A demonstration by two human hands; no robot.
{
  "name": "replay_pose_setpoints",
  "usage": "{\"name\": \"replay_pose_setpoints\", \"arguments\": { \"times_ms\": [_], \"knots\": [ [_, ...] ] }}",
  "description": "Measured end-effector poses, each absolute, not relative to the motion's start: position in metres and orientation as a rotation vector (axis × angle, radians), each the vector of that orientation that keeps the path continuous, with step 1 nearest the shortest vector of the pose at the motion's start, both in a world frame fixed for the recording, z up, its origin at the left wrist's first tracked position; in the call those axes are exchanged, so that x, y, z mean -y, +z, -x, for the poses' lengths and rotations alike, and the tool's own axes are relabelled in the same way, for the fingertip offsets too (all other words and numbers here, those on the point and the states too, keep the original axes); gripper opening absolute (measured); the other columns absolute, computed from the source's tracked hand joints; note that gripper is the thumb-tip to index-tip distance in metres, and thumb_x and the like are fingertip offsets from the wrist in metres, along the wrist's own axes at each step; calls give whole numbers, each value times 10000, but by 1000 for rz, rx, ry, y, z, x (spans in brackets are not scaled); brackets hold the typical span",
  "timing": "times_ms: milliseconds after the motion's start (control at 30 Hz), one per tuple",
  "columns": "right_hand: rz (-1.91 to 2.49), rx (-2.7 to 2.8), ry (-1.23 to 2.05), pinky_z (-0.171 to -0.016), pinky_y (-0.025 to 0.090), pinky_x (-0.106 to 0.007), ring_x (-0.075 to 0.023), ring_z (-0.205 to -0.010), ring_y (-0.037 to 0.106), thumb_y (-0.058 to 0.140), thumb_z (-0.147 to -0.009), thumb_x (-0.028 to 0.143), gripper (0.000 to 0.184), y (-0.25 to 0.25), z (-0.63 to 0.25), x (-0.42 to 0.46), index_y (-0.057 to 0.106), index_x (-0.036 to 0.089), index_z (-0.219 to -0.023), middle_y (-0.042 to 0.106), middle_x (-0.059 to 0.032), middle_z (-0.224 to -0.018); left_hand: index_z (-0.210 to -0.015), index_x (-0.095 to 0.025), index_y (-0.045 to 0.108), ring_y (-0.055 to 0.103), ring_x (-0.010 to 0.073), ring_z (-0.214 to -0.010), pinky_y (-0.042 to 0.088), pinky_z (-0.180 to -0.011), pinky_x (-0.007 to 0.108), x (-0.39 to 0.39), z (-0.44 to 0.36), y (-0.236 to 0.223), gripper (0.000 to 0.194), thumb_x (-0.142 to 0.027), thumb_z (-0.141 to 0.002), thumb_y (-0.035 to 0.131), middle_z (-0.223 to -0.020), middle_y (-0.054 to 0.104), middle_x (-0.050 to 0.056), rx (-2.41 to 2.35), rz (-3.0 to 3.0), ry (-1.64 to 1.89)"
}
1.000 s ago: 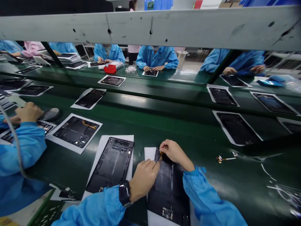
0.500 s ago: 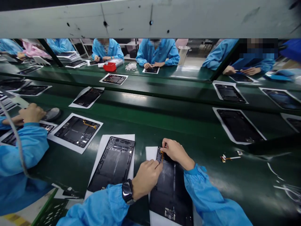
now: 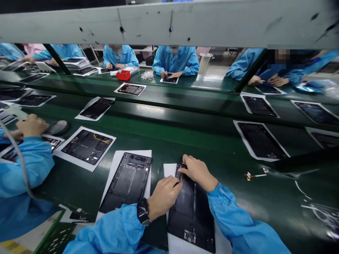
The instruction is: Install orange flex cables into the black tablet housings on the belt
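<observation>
A black tablet back housing (image 3: 194, 211) lies on white paper in front of me, its upper corner under my hands. A thin orange flex cable (image 3: 181, 176) runs near that corner. My left hand (image 3: 164, 195), with a watch at the wrist, pinches the cable's lower end. From the other side my right hand (image 3: 198, 172) bends over the corner, thumb and fingers closed at the cable's upper end; its fingertips partly hide that end. Just left of my hands, a second tablet housing (image 3: 129, 185) rests on its own white sheet.
Another housing with an orange cable (image 3: 87, 146) sits farther left, beside a co-worker's hand (image 3: 33, 125). To the right lie a loose flex cable (image 3: 255, 175) and white strips (image 3: 323, 213). More housings ride on the green line (image 3: 169, 130). A grey beam (image 3: 148, 26) crosses above.
Both hands stay at the same corner of the housing, with only slight finger movement. The view has shifted a little. The left co-worker's hand has moved slightly left.
</observation>
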State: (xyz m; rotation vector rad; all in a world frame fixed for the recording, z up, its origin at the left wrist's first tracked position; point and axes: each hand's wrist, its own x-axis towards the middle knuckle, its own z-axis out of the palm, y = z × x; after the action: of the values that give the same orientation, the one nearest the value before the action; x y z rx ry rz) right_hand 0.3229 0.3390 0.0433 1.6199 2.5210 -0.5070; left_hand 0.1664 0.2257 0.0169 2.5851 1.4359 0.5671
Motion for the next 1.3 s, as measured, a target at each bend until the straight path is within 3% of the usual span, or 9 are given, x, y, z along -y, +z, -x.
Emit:
{"name": "replay_pose_setpoints", "arguments": {
  "times_ms": [167,267,500,1067,1300],
  "knots": [
    [-1615,-2620,-264,-584,320,-291,-198,-817,640,551,-961,412,223,37,-327,-329,515,201,-1025,609,-53,-994,-1064,-137,619,587,203,-1044,531,-860,326,-226,-165,15,197,-139,-978,442,-1148,638,92,-1329,-2588,649],
    [-1626,-2627,-208,-561,306,-297,-196,-805,641,562,-958,390,212,33,-328,-327,513,201,-1041,604,-53,-1013,-1102,-125,624,577,197,-1109,525,-908,326,-226,-163,9,228,-135,-987,428,-1176,651,89,-1268,-2617,688],
    [-1667,-2667,-466,-580,293,-284,-183,-805,629,679,-881,410,261,27,-335,-337,508,234,-969,613,7,-933,-1048,-117,644,615,200,-990,549,-794,332,-226,-164,4,222,-155,-989,433,-1118,688,81,-1268,-2686,580],
    [-1667,-2706,-490,-582,291,-294,-193,-793,629,670,-883,430,270,22,-340,-337,513,232,-978,642,-9,-927,-1016,-79,662,621,227,-972,565,-776,352,-226,-166,11,281,-167,-1002,396,-1122,698,89,-1236,-2805,567],
    [-1683,-2707,-498,-571,273,-296,-197,-768,628,681,-872,440,281,23,-340,-338,513,235,-963,644,3,-912,-1072,-105,652,629,206,-1009,569,-827,338,-226,-163,8,201,-126,-970,480,-1146,697,68,-1246,-2712,667]
  ]
}}
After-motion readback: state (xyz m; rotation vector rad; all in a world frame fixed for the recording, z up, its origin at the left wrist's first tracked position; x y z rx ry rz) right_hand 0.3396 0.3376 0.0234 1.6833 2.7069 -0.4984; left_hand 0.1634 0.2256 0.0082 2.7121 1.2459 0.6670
